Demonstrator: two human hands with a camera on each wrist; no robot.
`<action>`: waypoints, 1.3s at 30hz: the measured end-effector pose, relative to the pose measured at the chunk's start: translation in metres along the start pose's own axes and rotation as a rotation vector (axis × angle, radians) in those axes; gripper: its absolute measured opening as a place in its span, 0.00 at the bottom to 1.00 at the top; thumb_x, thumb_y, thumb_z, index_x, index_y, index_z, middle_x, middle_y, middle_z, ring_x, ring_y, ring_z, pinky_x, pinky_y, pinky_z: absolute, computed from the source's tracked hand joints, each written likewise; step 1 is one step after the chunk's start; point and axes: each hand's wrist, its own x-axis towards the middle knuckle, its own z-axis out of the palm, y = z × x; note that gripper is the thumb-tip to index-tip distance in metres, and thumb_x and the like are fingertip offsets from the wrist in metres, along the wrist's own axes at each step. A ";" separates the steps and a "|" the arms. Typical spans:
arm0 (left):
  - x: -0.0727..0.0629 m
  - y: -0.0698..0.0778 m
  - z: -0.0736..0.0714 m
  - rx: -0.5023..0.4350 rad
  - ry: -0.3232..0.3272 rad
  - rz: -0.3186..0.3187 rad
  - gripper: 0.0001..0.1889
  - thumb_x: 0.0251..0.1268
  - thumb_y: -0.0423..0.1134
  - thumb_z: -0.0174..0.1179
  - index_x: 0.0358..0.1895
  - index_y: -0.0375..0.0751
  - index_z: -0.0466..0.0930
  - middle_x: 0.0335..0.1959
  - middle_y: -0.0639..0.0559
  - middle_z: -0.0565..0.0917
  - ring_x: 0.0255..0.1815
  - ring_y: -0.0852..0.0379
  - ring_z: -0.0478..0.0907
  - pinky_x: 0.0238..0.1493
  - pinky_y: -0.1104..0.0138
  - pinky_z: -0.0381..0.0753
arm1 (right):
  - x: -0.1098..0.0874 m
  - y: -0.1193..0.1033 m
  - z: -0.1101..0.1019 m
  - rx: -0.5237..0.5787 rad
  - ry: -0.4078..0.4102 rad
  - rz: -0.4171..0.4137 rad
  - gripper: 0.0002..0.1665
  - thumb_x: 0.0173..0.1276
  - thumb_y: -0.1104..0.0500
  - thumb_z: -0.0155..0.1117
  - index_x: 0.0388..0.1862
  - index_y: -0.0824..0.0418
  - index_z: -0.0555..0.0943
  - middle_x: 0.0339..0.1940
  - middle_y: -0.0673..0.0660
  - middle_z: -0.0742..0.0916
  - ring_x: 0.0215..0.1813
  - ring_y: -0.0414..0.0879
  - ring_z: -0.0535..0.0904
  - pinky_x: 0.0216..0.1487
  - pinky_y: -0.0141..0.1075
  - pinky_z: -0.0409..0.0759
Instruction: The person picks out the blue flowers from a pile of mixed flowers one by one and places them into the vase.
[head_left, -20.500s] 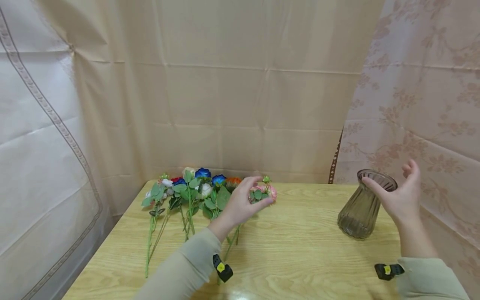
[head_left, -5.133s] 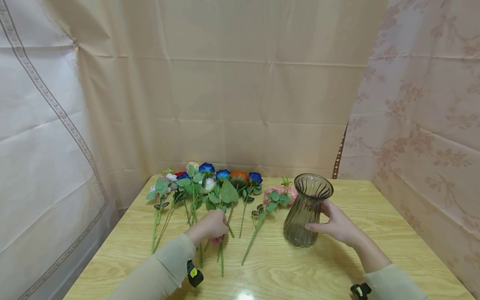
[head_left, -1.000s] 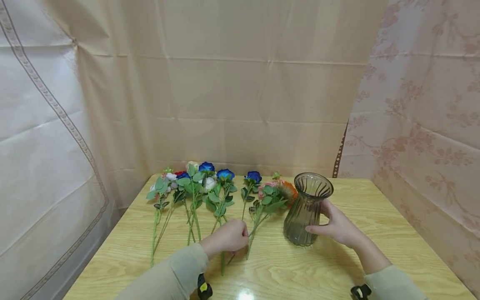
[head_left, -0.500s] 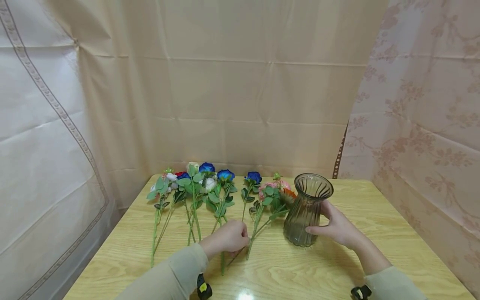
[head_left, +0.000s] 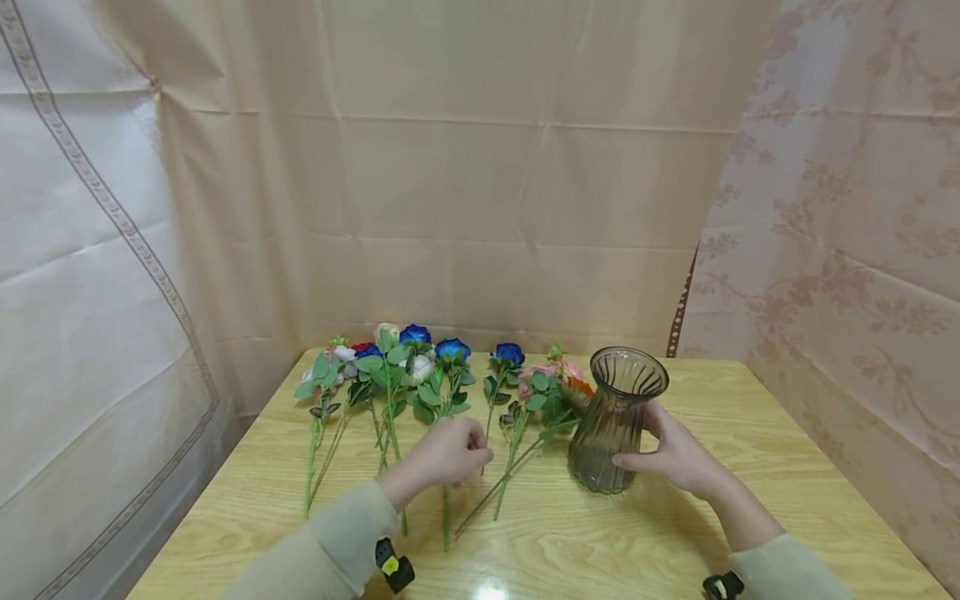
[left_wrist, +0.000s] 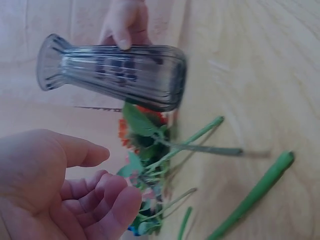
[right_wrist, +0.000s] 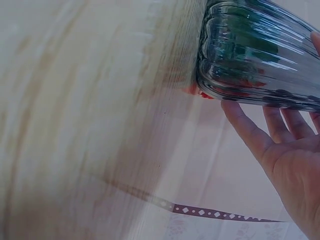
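At the far left of the desk (head_left: 570,554), a spray of small white blooms (head_left: 345,355) lies with its stem toward the near edge. Just right of it is a crowded cluster: a red bloom (head_left: 361,347), a cream bloom (head_left: 387,331), a white bloom (head_left: 420,367) and blue roses (head_left: 452,349), their leaves overlapping.

The left hand (head_left: 448,450) hovers over the near stems of this cluster. Its grip is empty, fingers loosely bent, with a gap between thumb and fingertips.

Right of that, a lone blue rose (head_left: 508,354) lies apart. Next come the pink flowers (head_left: 570,369) and the orange flower (head_left: 579,387), their stems crossing; the orange head is partly hidden by the vase (head_left: 611,429).

The vase stands upright, its mouth bare of flowers. The right hand (head_left: 678,454) grips it from the right.

The step in hand seems to be parting single flowers from the cluster. A further pick would call for the left grip to pinch one bare stem low down, clear of neighbouring leaves, while the right steadies the vase.
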 end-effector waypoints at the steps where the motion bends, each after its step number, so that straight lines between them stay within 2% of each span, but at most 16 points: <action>1: -0.001 0.000 -0.003 0.007 0.009 0.008 0.09 0.73 0.39 0.62 0.31 0.46 0.79 0.18 0.52 0.78 0.14 0.57 0.77 0.18 0.64 0.79 | 0.000 0.000 0.000 0.002 0.002 0.000 0.61 0.57 0.56 0.83 0.81 0.59 0.53 0.70 0.62 0.75 0.72 0.64 0.67 0.70 0.64 0.58; 5: -0.005 0.001 -0.017 0.060 0.064 0.031 0.07 0.72 0.42 0.63 0.35 0.45 0.79 0.21 0.55 0.78 0.18 0.61 0.72 0.23 0.65 0.75 | 0.000 -0.002 0.001 -0.003 0.004 -0.005 0.61 0.58 0.56 0.83 0.81 0.58 0.54 0.70 0.61 0.75 0.72 0.64 0.67 0.70 0.65 0.59; 9: -0.011 0.003 -0.030 0.098 0.118 0.028 0.08 0.72 0.44 0.64 0.40 0.44 0.79 0.24 0.55 0.77 0.19 0.59 0.69 0.25 0.63 0.72 | 0.000 -0.003 0.001 -0.014 0.010 -0.026 0.59 0.58 0.57 0.82 0.80 0.59 0.55 0.69 0.62 0.75 0.71 0.64 0.68 0.69 0.65 0.60; 14: -0.018 0.009 -0.042 0.073 0.156 0.024 0.10 0.72 0.45 0.65 0.45 0.43 0.79 0.28 0.55 0.78 0.20 0.58 0.71 0.25 0.62 0.73 | 0.000 -0.005 0.001 -0.029 0.016 -0.029 0.56 0.59 0.57 0.82 0.79 0.59 0.57 0.68 0.60 0.76 0.70 0.60 0.70 0.69 0.58 0.64; 21: -0.024 0.015 -0.056 0.061 0.199 0.028 0.12 0.72 0.45 0.65 0.49 0.43 0.80 0.32 0.57 0.79 0.28 0.58 0.75 0.30 0.61 0.76 | 0.000 -0.005 0.001 -0.018 0.007 -0.025 0.58 0.59 0.57 0.81 0.80 0.58 0.56 0.68 0.60 0.76 0.70 0.60 0.70 0.69 0.54 0.65; 25: -0.025 0.016 -0.062 0.093 0.223 0.018 0.15 0.70 0.47 0.67 0.52 0.44 0.80 0.36 0.57 0.79 0.32 0.59 0.76 0.33 0.61 0.77 | 0.000 -0.004 0.001 -0.013 0.007 -0.027 0.57 0.59 0.58 0.81 0.80 0.59 0.56 0.68 0.60 0.76 0.70 0.60 0.69 0.68 0.38 0.66; 26: -0.025 0.016 -0.062 0.101 0.229 0.016 0.16 0.70 0.47 0.67 0.53 0.44 0.80 0.38 0.57 0.80 0.34 0.59 0.76 0.35 0.61 0.78 | 0.000 -0.004 0.001 -0.011 0.005 -0.031 0.57 0.59 0.58 0.81 0.80 0.60 0.56 0.68 0.61 0.76 0.70 0.61 0.69 0.68 0.37 0.66; 28: -0.025 0.015 -0.063 0.125 0.243 0.010 0.18 0.69 0.47 0.68 0.56 0.44 0.80 0.42 0.55 0.81 0.36 0.58 0.77 0.37 0.60 0.79 | 0.000 -0.003 0.002 -0.002 0.002 -0.031 0.57 0.59 0.58 0.81 0.80 0.59 0.55 0.68 0.60 0.76 0.70 0.61 0.69 0.68 0.38 0.66; 33: -0.024 0.010 -0.066 0.170 0.270 -0.004 0.26 0.68 0.49 0.69 0.64 0.42 0.77 0.53 0.49 0.81 0.46 0.51 0.80 0.44 0.55 0.81 | 0.002 -0.002 0.003 0.006 -0.002 -0.035 0.57 0.59 0.58 0.81 0.79 0.59 0.55 0.68 0.61 0.76 0.70 0.62 0.68 0.68 0.61 0.63; 39: -0.022 -0.001 -0.070 0.184 0.285 -0.047 0.37 0.66 0.54 0.69 0.74 0.42 0.68 0.67 0.46 0.76 0.56 0.46 0.79 0.52 0.51 0.81 | 0.000 -0.004 0.004 -0.002 0.000 -0.020 0.54 0.59 0.58 0.81 0.77 0.63 0.59 0.67 0.63 0.77 0.71 0.65 0.68 0.67 0.65 0.61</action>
